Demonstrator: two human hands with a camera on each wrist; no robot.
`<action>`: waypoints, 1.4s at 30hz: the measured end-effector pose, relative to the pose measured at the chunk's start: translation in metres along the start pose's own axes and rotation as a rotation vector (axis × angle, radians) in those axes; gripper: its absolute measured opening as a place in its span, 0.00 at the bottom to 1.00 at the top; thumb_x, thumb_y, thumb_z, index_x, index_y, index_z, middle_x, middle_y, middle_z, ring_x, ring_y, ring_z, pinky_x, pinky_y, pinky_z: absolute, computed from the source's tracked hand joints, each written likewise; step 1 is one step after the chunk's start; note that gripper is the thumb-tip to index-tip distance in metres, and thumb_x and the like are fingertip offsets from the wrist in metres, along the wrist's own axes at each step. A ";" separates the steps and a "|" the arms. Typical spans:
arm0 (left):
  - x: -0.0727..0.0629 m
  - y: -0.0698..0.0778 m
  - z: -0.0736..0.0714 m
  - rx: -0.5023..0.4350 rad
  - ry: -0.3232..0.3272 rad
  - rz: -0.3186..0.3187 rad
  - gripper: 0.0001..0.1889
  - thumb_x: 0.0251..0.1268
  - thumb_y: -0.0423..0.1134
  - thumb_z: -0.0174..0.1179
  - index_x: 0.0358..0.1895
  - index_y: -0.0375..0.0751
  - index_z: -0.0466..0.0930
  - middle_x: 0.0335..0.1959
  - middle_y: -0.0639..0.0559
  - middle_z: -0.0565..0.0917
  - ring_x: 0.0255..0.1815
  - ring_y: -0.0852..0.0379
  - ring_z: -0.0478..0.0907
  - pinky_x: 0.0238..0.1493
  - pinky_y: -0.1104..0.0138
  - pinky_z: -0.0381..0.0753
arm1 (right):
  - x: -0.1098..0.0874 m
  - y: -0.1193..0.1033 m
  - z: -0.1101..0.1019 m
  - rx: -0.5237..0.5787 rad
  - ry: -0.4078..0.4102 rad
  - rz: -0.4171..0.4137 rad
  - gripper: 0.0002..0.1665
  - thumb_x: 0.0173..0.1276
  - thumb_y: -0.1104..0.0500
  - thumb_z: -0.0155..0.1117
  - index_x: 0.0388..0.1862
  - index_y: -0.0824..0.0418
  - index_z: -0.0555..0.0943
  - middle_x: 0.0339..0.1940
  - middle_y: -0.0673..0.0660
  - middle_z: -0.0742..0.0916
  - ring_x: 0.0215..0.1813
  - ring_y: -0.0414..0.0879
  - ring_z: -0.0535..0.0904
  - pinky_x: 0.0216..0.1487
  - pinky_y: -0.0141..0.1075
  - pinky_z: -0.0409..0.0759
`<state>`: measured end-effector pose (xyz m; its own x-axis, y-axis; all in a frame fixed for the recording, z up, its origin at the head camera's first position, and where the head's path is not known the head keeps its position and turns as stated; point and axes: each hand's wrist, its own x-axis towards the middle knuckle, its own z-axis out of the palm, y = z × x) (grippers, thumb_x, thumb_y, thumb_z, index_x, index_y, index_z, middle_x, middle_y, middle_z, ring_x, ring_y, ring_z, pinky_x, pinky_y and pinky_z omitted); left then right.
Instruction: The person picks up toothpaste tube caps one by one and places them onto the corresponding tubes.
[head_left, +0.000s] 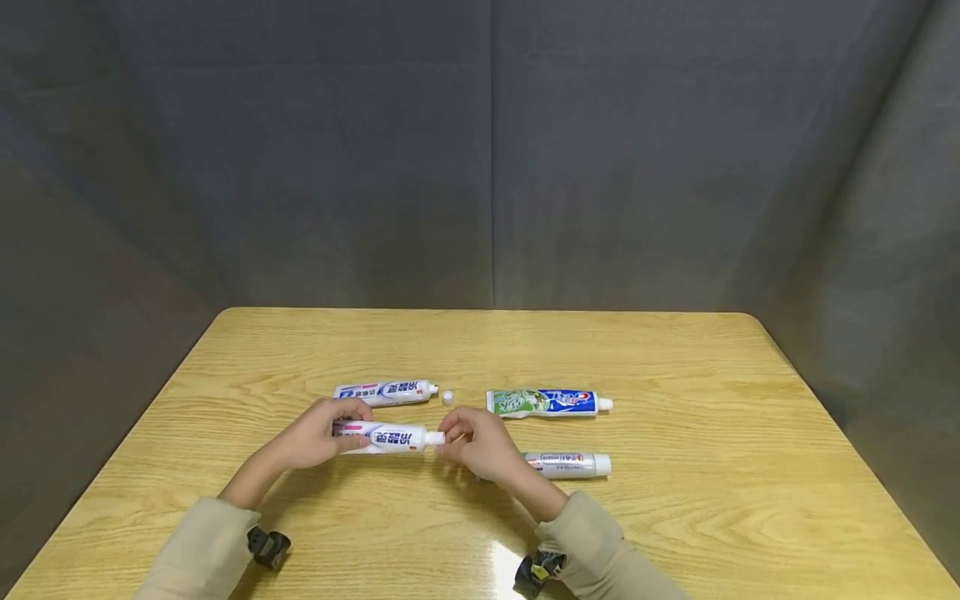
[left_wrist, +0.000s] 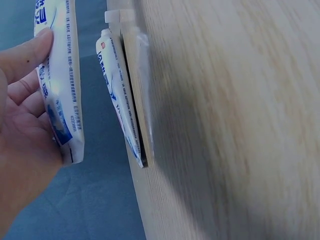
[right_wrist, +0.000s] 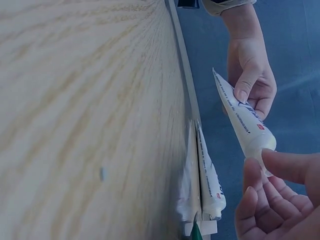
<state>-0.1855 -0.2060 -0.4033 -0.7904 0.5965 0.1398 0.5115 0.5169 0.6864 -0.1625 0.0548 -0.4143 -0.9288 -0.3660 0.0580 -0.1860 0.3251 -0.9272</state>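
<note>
A white toothpaste tube with blue lettering (head_left: 393,437) is held above the table by my left hand (head_left: 315,435). In the left wrist view the thumb lies across the front of this tube (left_wrist: 61,85), and the fingers are behind it. My right hand (head_left: 480,443) is at its capped end, thumb and forefinger pinching the white cap (head_left: 435,437). The right wrist view shows those fingertips (right_wrist: 252,167) at the cap end, partly covering it. Just behind lies a similar white tube (head_left: 386,392), uncapped, with a loose white cap (head_left: 447,397) beside its nozzle.
A blue and green toothpaste tube (head_left: 545,402) lies behind and right of my right hand. Nearer, a silver-grey tube with a white cap (head_left: 568,465) is partly hidden by the right hand and wrist. Everything rests on a wooden table (head_left: 712,517) before a dark grey curtain (head_left: 495,167).
</note>
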 end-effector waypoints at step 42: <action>-0.001 0.008 0.000 -0.023 -0.012 -0.021 0.07 0.54 0.33 0.64 0.35 0.40 0.75 0.29 0.55 0.79 0.29 0.62 0.71 0.32 0.69 0.71 | -0.002 -0.005 -0.001 0.006 0.025 -0.027 0.08 0.49 0.70 0.68 0.31 0.68 0.80 0.23 0.53 0.81 0.21 0.40 0.73 0.22 0.29 0.71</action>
<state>-0.1800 -0.2024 -0.3981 -0.7966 0.5932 0.1165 0.4870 0.5155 0.7051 -0.1596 0.0551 -0.4094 -0.9312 -0.3525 0.0925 -0.2094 0.3098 -0.9275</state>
